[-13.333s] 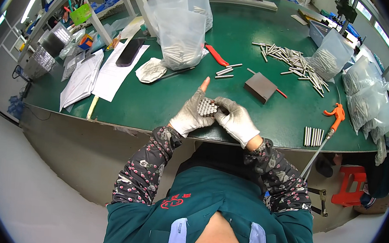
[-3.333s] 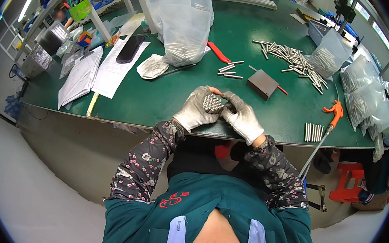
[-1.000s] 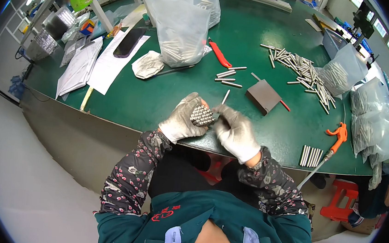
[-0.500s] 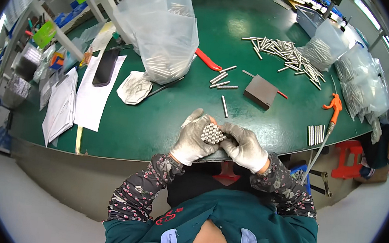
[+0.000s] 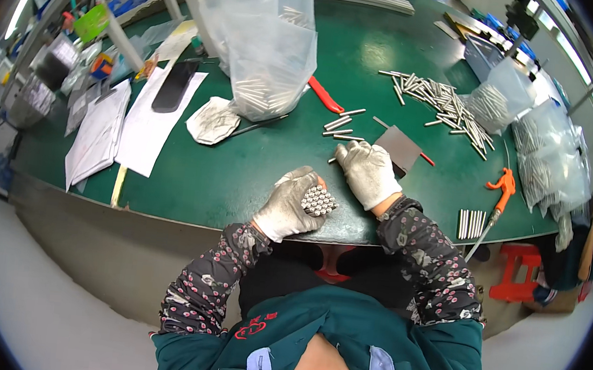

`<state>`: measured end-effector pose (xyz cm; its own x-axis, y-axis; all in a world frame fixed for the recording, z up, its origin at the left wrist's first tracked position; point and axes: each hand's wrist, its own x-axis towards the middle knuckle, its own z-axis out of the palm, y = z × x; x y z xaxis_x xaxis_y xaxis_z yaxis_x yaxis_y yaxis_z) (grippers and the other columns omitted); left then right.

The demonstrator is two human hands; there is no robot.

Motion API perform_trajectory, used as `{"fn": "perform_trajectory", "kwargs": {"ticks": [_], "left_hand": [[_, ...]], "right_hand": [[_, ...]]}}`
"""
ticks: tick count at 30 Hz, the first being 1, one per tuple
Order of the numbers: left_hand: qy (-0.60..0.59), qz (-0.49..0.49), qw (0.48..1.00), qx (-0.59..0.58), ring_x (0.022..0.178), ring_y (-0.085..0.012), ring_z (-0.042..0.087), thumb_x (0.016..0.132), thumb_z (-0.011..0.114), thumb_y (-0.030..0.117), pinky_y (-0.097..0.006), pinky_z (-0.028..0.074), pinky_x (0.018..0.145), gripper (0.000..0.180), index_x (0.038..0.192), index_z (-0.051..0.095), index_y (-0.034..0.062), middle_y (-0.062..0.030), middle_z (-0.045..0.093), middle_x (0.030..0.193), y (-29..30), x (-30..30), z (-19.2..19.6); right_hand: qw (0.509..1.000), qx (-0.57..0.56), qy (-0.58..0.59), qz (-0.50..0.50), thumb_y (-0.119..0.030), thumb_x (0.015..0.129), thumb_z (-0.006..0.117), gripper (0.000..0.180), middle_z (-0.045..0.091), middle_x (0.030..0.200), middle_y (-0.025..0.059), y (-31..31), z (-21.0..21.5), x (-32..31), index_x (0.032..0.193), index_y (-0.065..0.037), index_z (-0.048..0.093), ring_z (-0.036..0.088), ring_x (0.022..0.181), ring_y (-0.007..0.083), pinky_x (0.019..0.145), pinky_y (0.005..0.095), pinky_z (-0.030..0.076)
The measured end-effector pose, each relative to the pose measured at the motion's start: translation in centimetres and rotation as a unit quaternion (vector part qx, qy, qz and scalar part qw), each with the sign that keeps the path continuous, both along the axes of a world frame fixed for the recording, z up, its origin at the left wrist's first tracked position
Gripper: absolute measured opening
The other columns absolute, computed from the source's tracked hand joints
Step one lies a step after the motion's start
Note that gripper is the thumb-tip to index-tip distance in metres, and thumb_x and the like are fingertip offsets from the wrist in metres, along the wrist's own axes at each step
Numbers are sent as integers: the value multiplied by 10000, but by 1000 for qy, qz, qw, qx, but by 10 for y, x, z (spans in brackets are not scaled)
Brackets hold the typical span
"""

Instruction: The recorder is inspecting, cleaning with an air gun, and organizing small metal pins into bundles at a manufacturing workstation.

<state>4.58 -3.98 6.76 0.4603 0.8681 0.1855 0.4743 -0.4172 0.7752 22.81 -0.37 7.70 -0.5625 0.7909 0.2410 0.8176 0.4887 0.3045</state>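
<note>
My left hand point(image 5: 291, 202), in a whitish work glove, is closed around a bundle of shiny metal pins point(image 5: 319, 200), their round ends facing up, near the table's front edge. Ahead and to the right, my gloved right hand point(image 5: 368, 171) is low over the green table with its fingers curled down. The end of a single metal pin point(image 5: 332, 160) sticks out beside its fingertips; the rest is hidden under the hand. A few loose pins point(image 5: 338, 123) lie just beyond those fingers. Right of the hand sits a grey-brown block point(image 5: 398, 150).
A large pile of pins point(image 5: 445, 103) lies farther back, beside bags of pins point(image 5: 552, 161). An orange air gun point(image 5: 503, 187) rests near a row of pins point(image 5: 471, 224). At left are a tall bag point(image 5: 265, 62), a red-handled tool point(image 5: 326, 95), a white cloth point(image 5: 212, 120) and a phone point(image 5: 174, 86).
My right hand has left the bundle and moved forward to the single pin, which it now mostly covers. My left hand still holds the bundle. The view has shifted slightly.
</note>
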Motion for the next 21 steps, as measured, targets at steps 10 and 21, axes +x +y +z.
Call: {"fn": "perform_trajectory", "kwargs": {"ticks": [10, 21], "left_hand": [[-145, 5, 985, -90, 713, -74, 493, 591, 710, 42, -221, 439, 658, 372, 907, 516, 60, 4, 534, 770, 3, 20, -8], [-161, 33, 985, -50, 736, -129, 580, 566, 774, 76, -270, 485, 675, 448, 921, 501, 65, -43, 582, 795, 14, 37, -8]], "right_hand": [[788, -222, 574, 25, -64, 763, 531, 243, 628, 888, 176, -47, -9, 5, 998, -46, 587, 613, 831, 337, 724, 363, 497], [777, -155, 609, 32, 34, 706, 507, 321, 620, 943, 154, -47, -20, 11, 1018, -2, 575, 621, 865, 271, 757, 319, 488]]}}
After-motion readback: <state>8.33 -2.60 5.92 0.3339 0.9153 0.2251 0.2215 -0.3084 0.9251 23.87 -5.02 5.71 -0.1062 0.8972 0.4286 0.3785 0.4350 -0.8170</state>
